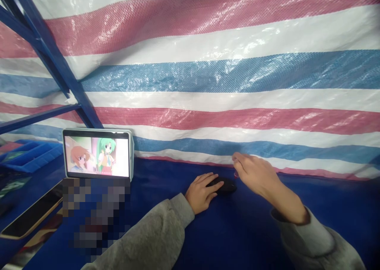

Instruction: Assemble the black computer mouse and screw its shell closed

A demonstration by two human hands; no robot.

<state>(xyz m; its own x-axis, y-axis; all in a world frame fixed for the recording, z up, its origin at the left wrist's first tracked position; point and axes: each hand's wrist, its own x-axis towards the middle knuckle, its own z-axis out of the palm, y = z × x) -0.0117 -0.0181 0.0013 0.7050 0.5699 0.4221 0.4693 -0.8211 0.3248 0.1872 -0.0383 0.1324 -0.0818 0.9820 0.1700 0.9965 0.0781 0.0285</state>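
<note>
On the dark blue table, a black, rounded computer mouse (pixel 228 185) lies beneath the fingers of my left hand (pixel 203 193). The fingers hold its left part, and the thumb rests along the near side. Just beyond the mouse's right end, my right hand (pixel 255 173) is raised a little above the table. Its thumb and fingers are pinched together. A tiny reddish bit (pixel 236 175) shows under these fingers, too small and blurred to name. Whatever sits inside the pinch is hidden.
To the left, a tablet (pixel 97 153) playing a cartoon stands upright. A phone (pixel 34 210) lies in front of it, beside a pixelated patch. Blue trays (pixel 35 155) are at the far left. A striped tarp (pixel 208 74) hangs behind the table, with a blue metal frame (pixel 59 64) at left.
</note>
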